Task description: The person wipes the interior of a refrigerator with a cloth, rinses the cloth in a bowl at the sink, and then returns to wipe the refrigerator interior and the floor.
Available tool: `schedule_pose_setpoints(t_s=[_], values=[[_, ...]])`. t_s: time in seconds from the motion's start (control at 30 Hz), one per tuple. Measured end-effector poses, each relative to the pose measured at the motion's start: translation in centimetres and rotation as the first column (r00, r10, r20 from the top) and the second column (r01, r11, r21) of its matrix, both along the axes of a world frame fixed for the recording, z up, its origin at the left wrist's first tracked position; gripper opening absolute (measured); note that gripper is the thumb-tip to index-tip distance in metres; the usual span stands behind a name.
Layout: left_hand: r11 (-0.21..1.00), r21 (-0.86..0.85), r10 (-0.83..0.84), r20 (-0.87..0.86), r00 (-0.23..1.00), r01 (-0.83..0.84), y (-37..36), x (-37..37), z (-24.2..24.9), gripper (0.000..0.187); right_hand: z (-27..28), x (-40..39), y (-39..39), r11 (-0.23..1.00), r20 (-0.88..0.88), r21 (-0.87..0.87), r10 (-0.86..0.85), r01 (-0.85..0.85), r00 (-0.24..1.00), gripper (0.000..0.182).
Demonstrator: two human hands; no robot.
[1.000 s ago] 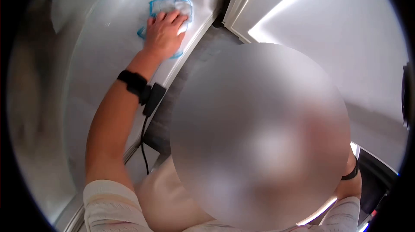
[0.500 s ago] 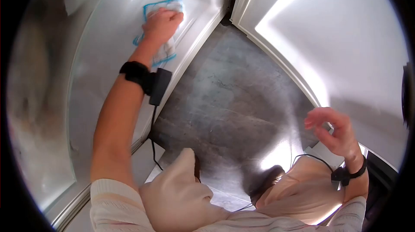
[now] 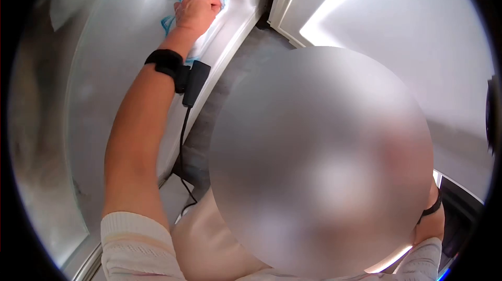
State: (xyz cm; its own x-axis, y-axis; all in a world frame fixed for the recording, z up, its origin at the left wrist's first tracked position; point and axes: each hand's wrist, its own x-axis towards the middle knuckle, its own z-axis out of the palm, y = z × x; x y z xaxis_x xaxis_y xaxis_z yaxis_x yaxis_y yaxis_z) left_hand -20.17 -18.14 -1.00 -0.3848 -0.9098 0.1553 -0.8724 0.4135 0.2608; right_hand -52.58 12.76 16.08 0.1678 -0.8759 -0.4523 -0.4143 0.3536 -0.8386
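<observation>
My left hand [image 3: 196,11] is closed on a white cloth with blue edging [image 3: 204,41], its fingers curled over the fabric. The cloth lies against a glossy white panel [image 3: 120,45], close to the corner where the panel meets a raised ledge. Part of the cloth is covered by my hand and wrist. A large round blur hides my right hand; only its forearm [image 3: 431,226] and part of a black wrist strap [image 3: 433,205] show at the lower right.
A white door-like panel [image 3: 413,35] stands on the right. Grey floor [image 3: 235,66] shows between the white surfaces. A black box [image 3: 196,83] is strapped to my left wrist, its cable [image 3: 183,139] hanging down towards my lap. Reflective glass [image 3: 42,139] lies at far left.
My left hand has slid a little up the panel with the cloth, farther into the corner. My right hand, visible before with curled fingers and nothing in it, is now behind the blur.
</observation>
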Motion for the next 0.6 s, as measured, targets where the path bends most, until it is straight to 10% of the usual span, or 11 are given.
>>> schedule_pose_setpoints(t_s=[0.47,0.6], values=[[1.000,-0.014,0.006,0.033,0.999,-0.005,4.4,-0.8,0.4,0.010,1.7,1.7,-1.3,0.994,-0.219,-0.096,0.021,-0.043,0.975,0.020],[0.976,-0.178,-0.157,-0.182,0.971,0.124,5.2,1.3,-0.7,0.012,1.1,0.2,-0.5,0.994,-0.199,-0.111,-0.013,-0.010,0.980,0.018]])
